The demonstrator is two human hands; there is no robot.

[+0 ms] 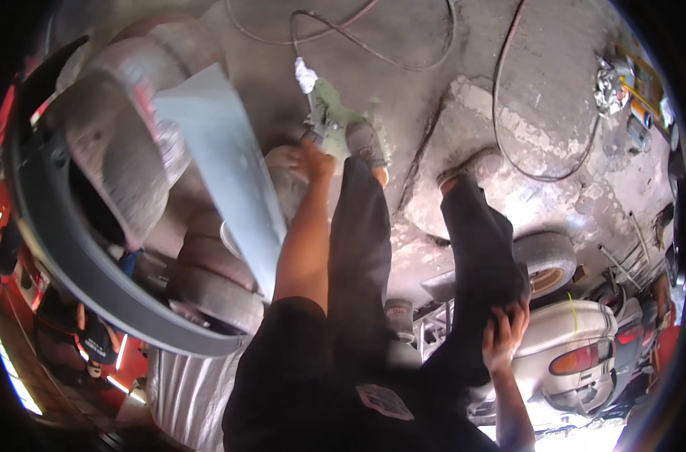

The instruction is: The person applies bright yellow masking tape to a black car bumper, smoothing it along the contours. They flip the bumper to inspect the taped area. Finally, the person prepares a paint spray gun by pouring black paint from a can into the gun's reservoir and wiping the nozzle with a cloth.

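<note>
While the right hand point(506, 331) rests loosely spread fingers on black trousers point(471, 260), the left hand point(310, 160), hold unclear, is at the grey metal hose-fed tool point(322, 122) on the pale-green floor patch point(338, 102); likely stiff, weighty, best gripped midbody.

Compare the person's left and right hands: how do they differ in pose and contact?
The left hand reaches down to a greyish tool; the right hand rests on the right trouser leg. The left hand's fingers are blurred, its grip unclear; the right hand's fingers lie spread over the trouser leg. Both hands are bare.
</note>
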